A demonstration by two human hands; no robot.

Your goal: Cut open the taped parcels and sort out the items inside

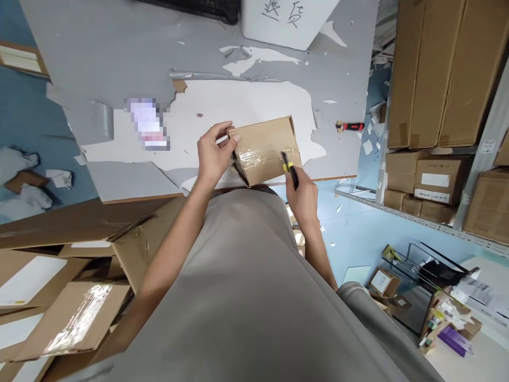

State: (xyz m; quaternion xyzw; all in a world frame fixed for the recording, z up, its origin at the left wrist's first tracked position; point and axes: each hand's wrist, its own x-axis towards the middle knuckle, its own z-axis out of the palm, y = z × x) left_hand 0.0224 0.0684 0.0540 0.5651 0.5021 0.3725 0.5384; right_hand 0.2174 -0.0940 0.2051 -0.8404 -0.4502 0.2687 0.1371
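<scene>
A small brown cardboard box point(264, 146) with shiny clear tape across its face is at the front edge of the table. My left hand point(217, 151) grips its left end, thumb on the face near the upper corner. In my right hand point(303, 196) is a black and yellow utility knife point(291, 168), fingers wrapped around the handle. The knife's tip lies over the right part of the box face, near the tape; whether it touches the cardboard I cannot tell.
A red and black cutter point(350, 126) lies at the table's right. A blurred-out phone-like object point(148, 123) is at left. A white bin point(286, 24) stands at the back. Large cartons fill the shelf point(437, 74) on the right; an open carton point(135, 244) with boxes stands front left.
</scene>
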